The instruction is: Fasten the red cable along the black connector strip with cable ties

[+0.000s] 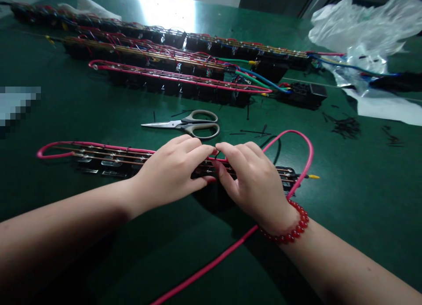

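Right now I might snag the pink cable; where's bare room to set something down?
The table is bare just right of the yellow tip and left of the scissors; crowded around the left hand, right hand and far wired strips.

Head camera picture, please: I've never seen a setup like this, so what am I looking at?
There is no machine here, just a person's bare left hand and right hand, seen from a camera worn on the head. Their fingertips meet over a long black strip with a pink cable along it. They seem to pinch a thin black piece there, too small to be sure. On the green table, beyond the hands, lie scissors, a pile of thin black pieces, more wired strips and clear plastic bags.
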Demonstrator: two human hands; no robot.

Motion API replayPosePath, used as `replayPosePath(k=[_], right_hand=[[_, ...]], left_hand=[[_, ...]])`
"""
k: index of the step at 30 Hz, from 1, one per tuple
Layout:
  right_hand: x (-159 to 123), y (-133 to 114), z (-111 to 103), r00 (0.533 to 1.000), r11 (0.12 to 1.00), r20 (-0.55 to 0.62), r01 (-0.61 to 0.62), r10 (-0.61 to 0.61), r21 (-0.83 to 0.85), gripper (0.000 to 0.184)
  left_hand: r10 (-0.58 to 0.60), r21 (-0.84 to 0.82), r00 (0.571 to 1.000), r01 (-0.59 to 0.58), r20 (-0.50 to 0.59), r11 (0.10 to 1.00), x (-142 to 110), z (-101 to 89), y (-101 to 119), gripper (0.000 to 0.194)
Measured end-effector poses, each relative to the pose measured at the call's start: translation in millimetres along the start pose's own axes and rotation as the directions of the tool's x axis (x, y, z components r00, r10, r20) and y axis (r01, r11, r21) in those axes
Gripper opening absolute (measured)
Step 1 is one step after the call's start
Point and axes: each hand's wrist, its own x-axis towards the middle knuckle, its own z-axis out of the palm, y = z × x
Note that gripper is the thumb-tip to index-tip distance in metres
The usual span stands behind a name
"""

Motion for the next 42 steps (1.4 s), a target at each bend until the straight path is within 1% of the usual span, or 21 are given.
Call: replayPosePath(k=[2,6,9,14,17,20,24,26,29,32,35,38,42], right_hand=[[-0.2,0.9,-0.3,1.0,1.0,-0.011,0.014,-0.014,-0.01,0.03],[-1.5,1.4,-1.1,1.0,1.0,-0.015,0.006,-0.007,-0.019,0.021],[-2.1,1.3,-0.8,0.999,1.0,-0.037,0.008,-0.008,-0.007,0.017],[-2.3,0.5,0.4,0.997,0.999,-0.071,0.033,-0.03,0.038,0.015],[-2.6,-0.8,-0.3,0.989,0.995,-0.124,0.086,-0.078,0.059,0.016],[-2.6,-2.5,-1.7,0.98,0.991,-0.154,0.131,-0.124,0.037,0.017],[-2.4,-4.1,-2.5,0.978,0.99,-0.16,0.139,-0.133,0.026,0.016],[-2.6,-4.4,-2.0,0.976,0.99,-0.173,0.139,-0.131,0.033,0.014],[-3.5,-4.8,-1.0,0.978,0.99,-0.178,0.124,-0.112,0.06,0.013],[-4.2,-5.3,-0.5,0.984,0.993,-0.17,0.076,-0.059,0.095,0.013],[-4.1,-5.7,-0.5,0.985,0.992,-0.173,0.028,-0.007,0.122,0.011],[-3.8,-5.5,0.1,0.984,0.99,-0.173,-0.009,0.034,0.142,0.011],[-3.5,-4.2,1.6,0.984,0.987,-0.164,-0.045,0.07,0.153,0.012]], left_hand=[[0.003,0.016,1.0,-0.003,0.001,1.0,-0.1,0.1,-0.1,0.028],[0.026,0.038,0.999,-0.027,0.022,0.999,-0.4,0.4,-0.9,0.023],[0.048,0.044,0.998,-0.049,0.027,0.998,-0.2,0.5,-1.3,0.026],[0.04,0.036,0.998,-0.042,0.046,0.998,0.7,0.4,-1.1,0.029],[0.032,0.014,0.999,-0.032,0.032,0.999,0.7,0.7,-1.0,0.029],[0.03,0.011,0.999,-0.03,0.016,0.999,0.3,0.7,-0.7,0.023],[0.057,0.004,0.998,-0.057,-0.005,0.998,-0.2,0.6,-0.6,0.015],[0.064,0.003,0.998,-0.064,-0.021,0.998,-0.4,0.9,-1.0,0.014],[0.051,0.009,0.999,-0.05,-0.018,0.999,-0.7,1.5,-2.2,0.019],[0.045,0.03,0.999,-0.044,-0.009,0.999,-0.9,1.6,-3.7,0.019],[0.074,0.041,0.997,-0.074,-0.006,0.996,-1.0,1.2,-4.7,0.018],[0.095,0.05,0.995,-0.094,-0.008,0.994,-1.0,0.7,-5.0,0.02],[0.112,0.06,0.994,-0.111,-0.01,0.992,-1.2,0.4,-5.1,0.023]])
